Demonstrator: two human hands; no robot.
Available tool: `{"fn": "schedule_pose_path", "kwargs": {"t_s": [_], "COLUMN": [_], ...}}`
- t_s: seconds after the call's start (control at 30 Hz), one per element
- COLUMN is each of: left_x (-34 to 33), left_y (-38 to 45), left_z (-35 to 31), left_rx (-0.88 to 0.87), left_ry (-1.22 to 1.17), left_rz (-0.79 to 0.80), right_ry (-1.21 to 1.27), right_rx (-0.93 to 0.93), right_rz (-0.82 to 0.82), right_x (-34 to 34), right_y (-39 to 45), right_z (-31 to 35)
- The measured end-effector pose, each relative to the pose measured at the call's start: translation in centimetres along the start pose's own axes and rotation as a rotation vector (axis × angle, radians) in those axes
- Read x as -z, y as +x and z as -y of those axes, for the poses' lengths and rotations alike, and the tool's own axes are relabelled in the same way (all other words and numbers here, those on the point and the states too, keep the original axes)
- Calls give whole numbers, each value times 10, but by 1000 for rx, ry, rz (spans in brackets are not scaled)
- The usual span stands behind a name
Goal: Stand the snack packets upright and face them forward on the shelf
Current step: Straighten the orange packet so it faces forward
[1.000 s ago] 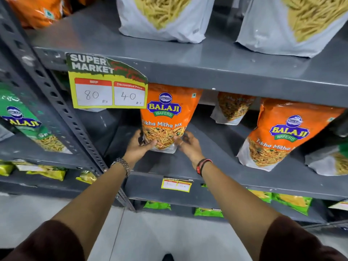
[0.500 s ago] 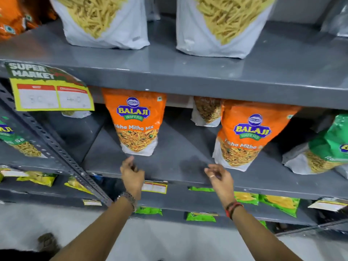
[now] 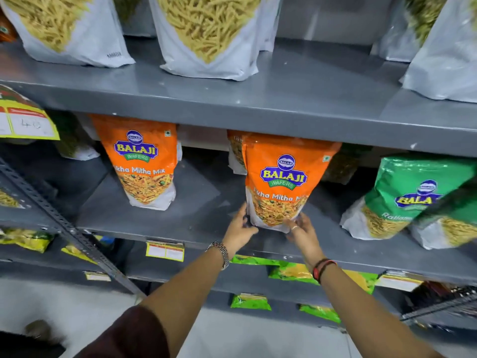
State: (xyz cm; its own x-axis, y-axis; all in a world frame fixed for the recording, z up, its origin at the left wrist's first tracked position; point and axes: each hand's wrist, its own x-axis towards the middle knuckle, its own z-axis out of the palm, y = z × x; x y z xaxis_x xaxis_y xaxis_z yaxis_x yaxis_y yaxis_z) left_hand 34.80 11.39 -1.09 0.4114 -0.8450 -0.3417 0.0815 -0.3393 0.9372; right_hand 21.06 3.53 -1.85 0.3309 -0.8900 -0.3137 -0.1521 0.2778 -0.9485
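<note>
Both hands have moved off the left orange packet (image 3: 144, 164) and across to the right orange packet (image 3: 280, 182), which they now bracket at its base. Grey steel shelving fills the view: the upper shelf (image 3: 296, 99) carries big white bags (image 3: 206, 34) with clear windows full of pale yellow sticks, their tops cut off by the frame. On the middle shelf (image 3: 160, 218) the two orange packets stand upright with the blue-and-yellow logo and "Tikha Mitha Mix" lettering facing forward, a picture of the mix above each white base. A third orange packet (image 3: 235, 151) stands behind the right one, mostly hidden. Further right, a green packet (image 3: 413, 192) of the same brand leans, its right side blurred. The left hand (image 3: 238, 231) presses its fingers on the packet's lower left edge and the right hand (image 3: 302, 228) touches the lower right corner; each grip is a loose, partly curled hold on the packet rather than a full clasp. A yellow price tag (image 3: 28, 120) at far left is cut off, its writing faint. Small green packets (image 3: 250, 301) lie on the lower shelves.
</note>
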Motion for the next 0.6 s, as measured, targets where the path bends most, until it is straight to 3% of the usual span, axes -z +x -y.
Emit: {"fn": "schedule_pose_path", "kwargs": {"t_s": [0.33,0.6], "left_x": [43,63], "left_y": [-4,1], "left_z": [3,2], "left_rx": [-83,-81], "left_ry": [-104,-105], "left_rz": [-159,-147], "right_ry": [117,120], "right_rx": [-59,-87], "right_rz": [114,95], "right_x": [-56,-72], "right_y": [1,9], "right_z": [10,5]}}
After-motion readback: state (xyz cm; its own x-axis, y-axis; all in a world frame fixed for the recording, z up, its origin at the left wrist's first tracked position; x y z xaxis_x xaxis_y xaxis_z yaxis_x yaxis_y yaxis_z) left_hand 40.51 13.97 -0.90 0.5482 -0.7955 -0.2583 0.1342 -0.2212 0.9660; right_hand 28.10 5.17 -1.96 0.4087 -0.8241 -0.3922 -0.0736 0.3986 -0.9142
